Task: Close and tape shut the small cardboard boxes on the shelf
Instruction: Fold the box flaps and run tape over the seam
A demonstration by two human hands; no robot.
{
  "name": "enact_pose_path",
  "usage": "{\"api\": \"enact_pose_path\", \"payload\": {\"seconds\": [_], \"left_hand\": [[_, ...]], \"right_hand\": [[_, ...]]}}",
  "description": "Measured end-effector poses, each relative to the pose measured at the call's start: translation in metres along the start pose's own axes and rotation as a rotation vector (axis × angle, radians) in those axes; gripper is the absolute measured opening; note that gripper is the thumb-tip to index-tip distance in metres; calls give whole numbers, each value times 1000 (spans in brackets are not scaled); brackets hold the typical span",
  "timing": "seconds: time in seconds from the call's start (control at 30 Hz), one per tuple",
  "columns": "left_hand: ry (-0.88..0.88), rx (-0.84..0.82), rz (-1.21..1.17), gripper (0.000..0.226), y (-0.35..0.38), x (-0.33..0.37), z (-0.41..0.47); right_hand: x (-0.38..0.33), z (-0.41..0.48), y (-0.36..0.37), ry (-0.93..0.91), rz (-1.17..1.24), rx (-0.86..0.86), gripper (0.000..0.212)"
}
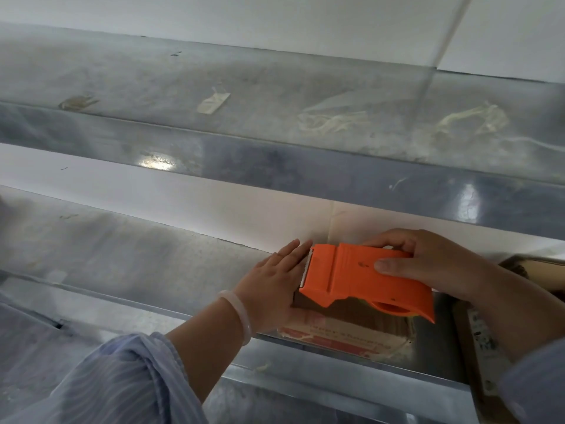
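Observation:
A small cardboard box (348,328) sits at the front edge of the lower metal shelf (128,255), mostly covered by an orange tape dispenser (360,276). My right hand (428,264) grips the dispenser's body from behind, thumb on its side, and holds it on top of the box with the toothed blade pointing left. My left hand (275,280) lies flat with straight fingers against the left end of the box, right beside the blade. The box top is hidden under the dispenser.
An upper metal shelf (275,123) carries scraps of old tape. A white wall stands behind both shelves. Another open cardboard box (526,267) sits to the right, partly behind my right arm. A white bangle (241,313) circles my left wrist.

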State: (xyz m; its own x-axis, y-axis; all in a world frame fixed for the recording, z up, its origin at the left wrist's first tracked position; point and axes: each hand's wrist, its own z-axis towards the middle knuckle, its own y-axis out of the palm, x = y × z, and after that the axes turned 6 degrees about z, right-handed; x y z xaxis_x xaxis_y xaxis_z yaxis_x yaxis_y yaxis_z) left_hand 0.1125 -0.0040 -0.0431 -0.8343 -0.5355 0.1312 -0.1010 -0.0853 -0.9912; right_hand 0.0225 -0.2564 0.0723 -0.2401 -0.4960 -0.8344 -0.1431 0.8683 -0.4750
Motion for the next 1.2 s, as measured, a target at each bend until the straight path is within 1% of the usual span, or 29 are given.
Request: {"api": "enact_pose_path", "payload": {"seconds": [0.1,0.2,0.33,0.37,0.57,0.73,0.87,0.97,1.0,1.2], "left_hand": [[1,-26,17,108,-1,1,0],[0,-55,64,108,-2,1,1],[13,-109,142,93,-4,1,5],[13,-119,142,92,-4,1,5],[12,-158,101,107,-9,1,6],[-3,-195,119,99,-16,5,5],[7,-195,147,97,-20,7,4],[12,-201,137,98,-20,6,3],[14,-200,132,98,-20,6,3],[32,-178,140,100,-18,3,3]], "right_hand": [[0,-1,-2,-6,-20,-10,53],[-2,-3,-7,10,-32,-28,43],[-1,-6,-10,9,-52,-10,46],[-1,-6,-10,10,-53,-6,46],[-1,-6,-14,14,-44,-1,43],[4,-8,-21,26,-62,-14,38],[10,-14,-32,53,-64,-10,46],[19,-22,-41,58,-50,-9,74],[22,-24,-43,54,-39,-8,78],[34,-39,-57,115,-8,35,82]]}}
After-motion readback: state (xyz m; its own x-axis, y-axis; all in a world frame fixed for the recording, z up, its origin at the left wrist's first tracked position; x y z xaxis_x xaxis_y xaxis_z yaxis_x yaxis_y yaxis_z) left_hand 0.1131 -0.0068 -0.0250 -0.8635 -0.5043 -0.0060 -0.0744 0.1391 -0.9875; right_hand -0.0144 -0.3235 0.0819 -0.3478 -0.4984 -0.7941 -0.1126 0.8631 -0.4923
